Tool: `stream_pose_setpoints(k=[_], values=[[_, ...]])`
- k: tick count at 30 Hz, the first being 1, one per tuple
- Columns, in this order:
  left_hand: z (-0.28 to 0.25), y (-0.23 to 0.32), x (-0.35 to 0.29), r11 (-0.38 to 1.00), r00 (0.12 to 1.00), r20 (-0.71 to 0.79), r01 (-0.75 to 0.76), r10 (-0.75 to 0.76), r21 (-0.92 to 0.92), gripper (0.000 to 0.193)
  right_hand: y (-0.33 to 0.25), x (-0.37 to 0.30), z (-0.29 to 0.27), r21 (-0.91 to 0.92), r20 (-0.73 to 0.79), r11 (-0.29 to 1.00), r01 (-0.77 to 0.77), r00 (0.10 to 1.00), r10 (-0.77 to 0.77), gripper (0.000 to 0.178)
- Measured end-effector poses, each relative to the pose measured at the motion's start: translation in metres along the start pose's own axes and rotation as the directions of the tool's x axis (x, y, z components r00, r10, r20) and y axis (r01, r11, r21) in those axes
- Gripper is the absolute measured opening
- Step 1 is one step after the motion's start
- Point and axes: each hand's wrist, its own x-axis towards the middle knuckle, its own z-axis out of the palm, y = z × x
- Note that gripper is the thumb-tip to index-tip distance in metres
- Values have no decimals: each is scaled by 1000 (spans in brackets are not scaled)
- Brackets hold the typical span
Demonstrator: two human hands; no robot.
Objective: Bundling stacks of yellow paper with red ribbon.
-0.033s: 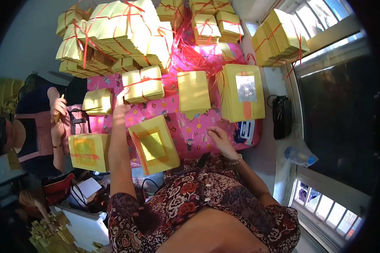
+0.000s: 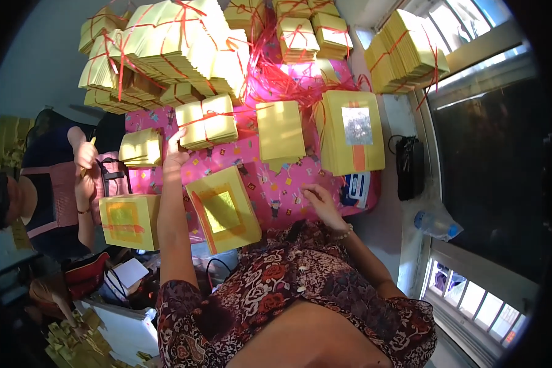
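1. Here's the left hand (image 2: 175, 151), reaching forward with its fingers at the near-left end of a red-tied yellow bundle (image 2: 206, 121); from where I stand, I can't tell whether it grips or merely touches.
2. That bundle lies on the pink printed tablecloth (image 2: 267, 178), just in front of the big heap of tied stacks (image 2: 172, 46).
3. And the right hand (image 2: 321, 201)! Fingers loosely curled, narrow rather than wide, near the person's body; I see nothing in it, though the inside of the curl is hidden.
4. Now the edges: a loose yellow stack (image 2: 280, 132) sits to the right of the bundle, pink showing between them.
5. Hemming the left forearm: a gold-squared stack (image 2: 222, 211) close on its right, a boxy yellow stack (image 2: 129, 222) close on its left.
6. Pink cloth runs from the loose stack down to the right hand; a blue-and-white packet (image 2: 356, 189) lies right of that hand, by the table's edge, below a tall silver-panelled stack (image 2: 337, 135).
7. Over on the left, a co-worker (image 2: 52, 190) sits, hands raised.
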Motion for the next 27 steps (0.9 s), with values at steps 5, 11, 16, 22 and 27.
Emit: stream_pose_setpoints(k=[5, 11, 16, 22, 27], values=[[4, -6, -2, 995, 990, 104, 96, -99, 34, 41, 12, -12, -3, 121, -64, 976, -182, 980, 191, 21], [-21, -9, 25, 976, 920, 332, 218, -210, 13, 45, 18, -3, 1, 16, 29, 994, -105, 994, 104, 22], [7, -11, 26, 989, 1000, -21, 18, -21, -145, 56, 6, 7, 1, -55, 37, 998, -32, 999, 34, 22], [73, -27, -12, 824, 613, -550, -432, 567, 368, 50, 3, 33, 7, -170, -222, 976, 134, 960, -170, 27], [126, -87, -78, 581, 640, -111, -595, 760, 556, 28, -42, 58, 13, -721, -54, 578, 382, 801, -597, 41]])
